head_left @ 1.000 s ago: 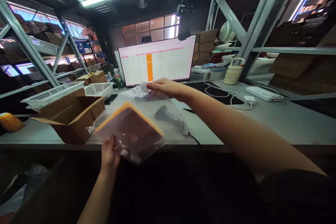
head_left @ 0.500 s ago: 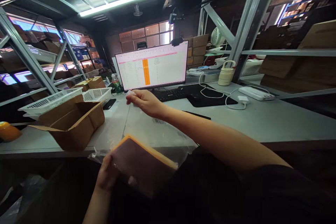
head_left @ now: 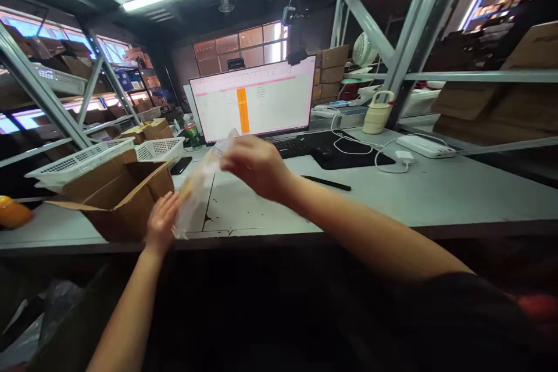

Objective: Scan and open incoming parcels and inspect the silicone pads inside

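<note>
My right hand (head_left: 259, 165) is closed on the gathered top of a clear plastic bag (head_left: 198, 180), lifted above the desk. Motion blurs the fingers somewhat. Something yellow-orange and flat shows faintly through the plastic; its kind cannot be made out. My left hand (head_left: 161, 221) is at the bag's lower left side, fingers stretched out and seemingly touching it. Just behind that hand stands an open cardboard box (head_left: 131, 200), its flaps folded outward.
White perforated baskets (head_left: 159, 149) sit behind the box, near a phone (head_left: 181, 165) and a green bottle (head_left: 192, 131). A monitor (head_left: 274, 102) stands at the back. A black pen-like stick (head_left: 326, 183), mouse pad (head_left: 349, 154), cream flask (head_left: 377, 113) and white power strip (head_left: 425, 146) lie to the right.
The bag with its orange-edged flat content has moved up and left from near my lap toward the box. My left hand rose with it and its fingers straightened; my right hand still grips the plastic.
</note>
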`<state>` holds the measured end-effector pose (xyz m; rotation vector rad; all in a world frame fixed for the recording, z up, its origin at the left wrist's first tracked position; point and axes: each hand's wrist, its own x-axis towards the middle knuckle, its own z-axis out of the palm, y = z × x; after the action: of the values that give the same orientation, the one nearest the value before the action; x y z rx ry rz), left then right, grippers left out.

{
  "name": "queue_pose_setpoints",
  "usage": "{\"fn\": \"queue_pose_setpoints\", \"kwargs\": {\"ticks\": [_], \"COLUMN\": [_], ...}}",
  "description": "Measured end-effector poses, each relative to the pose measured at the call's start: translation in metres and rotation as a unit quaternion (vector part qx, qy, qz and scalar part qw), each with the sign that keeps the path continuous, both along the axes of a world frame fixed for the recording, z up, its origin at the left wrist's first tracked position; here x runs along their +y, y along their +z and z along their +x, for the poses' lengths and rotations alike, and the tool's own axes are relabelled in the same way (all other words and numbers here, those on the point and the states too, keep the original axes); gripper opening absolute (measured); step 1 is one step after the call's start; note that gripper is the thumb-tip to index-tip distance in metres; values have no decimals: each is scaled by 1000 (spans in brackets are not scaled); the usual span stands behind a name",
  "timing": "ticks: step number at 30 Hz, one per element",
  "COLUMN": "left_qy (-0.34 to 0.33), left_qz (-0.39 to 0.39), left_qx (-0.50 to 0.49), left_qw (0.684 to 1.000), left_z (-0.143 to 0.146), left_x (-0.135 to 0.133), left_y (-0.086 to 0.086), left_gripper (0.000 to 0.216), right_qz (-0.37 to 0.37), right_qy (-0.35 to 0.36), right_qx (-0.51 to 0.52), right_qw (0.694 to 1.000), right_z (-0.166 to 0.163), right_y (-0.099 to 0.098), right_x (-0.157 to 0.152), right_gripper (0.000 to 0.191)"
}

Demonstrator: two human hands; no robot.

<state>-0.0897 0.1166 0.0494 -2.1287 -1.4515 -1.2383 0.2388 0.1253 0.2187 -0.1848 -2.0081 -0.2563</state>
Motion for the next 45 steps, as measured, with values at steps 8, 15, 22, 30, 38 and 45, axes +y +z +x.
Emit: {"fn": "queue_pose_setpoints", "kwargs": {"ticks": [8,15,22,30,38,45], "left_qy": [129,-162,-180,-215,-166,-174], "left_qz": [-115,-76,-31,55,154,147], "left_qx": [-69,77,211,279,197,167], "left_qw": [983,981,960,934,954,959], "left_z": [-10,119,151,139,95,82], "left_x": [-57,-105,-89,-94,-132,-147], "left_y": [-20,17,16,36,61,49], "left_gripper": [47,23,29,20,9,8], "right_qz": [-34,-45,-35,-23,7,-67], "right_qy": [7,19,-30,-12,-125,-202], "right_qx": [-158,-160,-224,-231,-196,-236], "right_qw": [987,986,973,973,973,948], "right_z": [20,13,36,31,54,57], "right_y": [-163,-155,-140,-136,-140,-139], "right_x": [-30,-37,-50,-39,32,59], "right_gripper": [23,18,27,25,23,25]}}
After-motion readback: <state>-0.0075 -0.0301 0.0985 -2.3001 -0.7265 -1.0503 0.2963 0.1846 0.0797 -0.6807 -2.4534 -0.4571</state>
